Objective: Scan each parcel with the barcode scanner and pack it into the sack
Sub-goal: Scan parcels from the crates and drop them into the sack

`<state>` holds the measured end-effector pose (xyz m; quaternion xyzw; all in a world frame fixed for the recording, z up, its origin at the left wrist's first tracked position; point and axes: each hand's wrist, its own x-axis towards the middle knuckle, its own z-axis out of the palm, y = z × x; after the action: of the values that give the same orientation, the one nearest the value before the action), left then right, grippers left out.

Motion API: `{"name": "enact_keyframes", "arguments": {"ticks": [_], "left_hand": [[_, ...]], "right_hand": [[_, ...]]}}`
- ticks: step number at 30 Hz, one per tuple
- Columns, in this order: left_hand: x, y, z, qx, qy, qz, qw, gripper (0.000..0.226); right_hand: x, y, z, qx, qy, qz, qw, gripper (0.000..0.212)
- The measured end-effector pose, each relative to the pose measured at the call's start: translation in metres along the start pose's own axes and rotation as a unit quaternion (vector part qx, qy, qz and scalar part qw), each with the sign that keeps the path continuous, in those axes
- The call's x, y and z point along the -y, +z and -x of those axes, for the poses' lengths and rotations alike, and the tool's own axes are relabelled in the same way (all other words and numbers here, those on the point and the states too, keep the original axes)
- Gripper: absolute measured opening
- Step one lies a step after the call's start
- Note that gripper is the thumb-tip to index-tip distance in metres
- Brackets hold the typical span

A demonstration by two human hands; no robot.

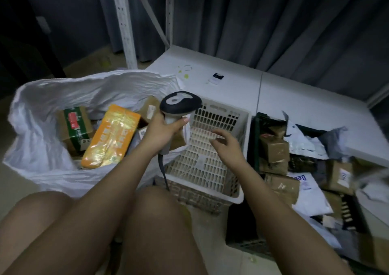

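Observation:
My left hand (pixel 163 130) grips the handle of a black and grey barcode scanner (pixel 180 103), its cable hanging down. It is held over the right edge of the white sack (pixel 42 127). Inside the sack lie an orange packet (pixel 111 135), a green and red box (pixel 74 127) and brown cartons. My right hand (pixel 226 144) hovers over the beige slotted basket (pixel 210 159), fingers loosely spread, holding nothing. The basket looks empty. Brown taped parcels (pixel 274 150) and white mailers lie in a dark crate to the right.
A white low shelf top (pixel 231 81) runs behind the basket, with a small black and white object (pixel 216 77) on it. Metal rack posts and grey curtains stand behind. My bare knees fill the foreground. More parcels (pixel 339 173) are heaped at the far right.

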<state>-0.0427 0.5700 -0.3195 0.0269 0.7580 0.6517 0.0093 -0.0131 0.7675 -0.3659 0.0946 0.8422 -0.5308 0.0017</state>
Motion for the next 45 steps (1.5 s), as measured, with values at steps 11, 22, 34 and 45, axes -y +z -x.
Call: {"name": "enact_keyframes", "arguments": {"ticks": [11,22,34,45], "left_hand": [[-0.001,0.131,0.010,0.131,-0.023,0.030,0.991,0.048],[0.044,0.132,0.021,0.112,-0.077,0.042,0.990,0.048],[0.045,0.139,0.033,0.102,-0.084,0.045,0.990,0.043],[0.039,0.140,0.029,0.090,-0.088,0.076,0.989,0.038]], "right_hand": [[-0.106,-0.145,0.012,-0.238,0.137,0.172,0.946,0.067],[-0.120,-0.145,-0.031,-0.260,0.152,0.192,0.934,0.055],[-0.124,-0.125,-0.043,-0.195,0.184,0.200,0.942,0.106],[-0.100,-0.144,-0.021,-0.347,0.131,0.062,0.926,0.090]]}}
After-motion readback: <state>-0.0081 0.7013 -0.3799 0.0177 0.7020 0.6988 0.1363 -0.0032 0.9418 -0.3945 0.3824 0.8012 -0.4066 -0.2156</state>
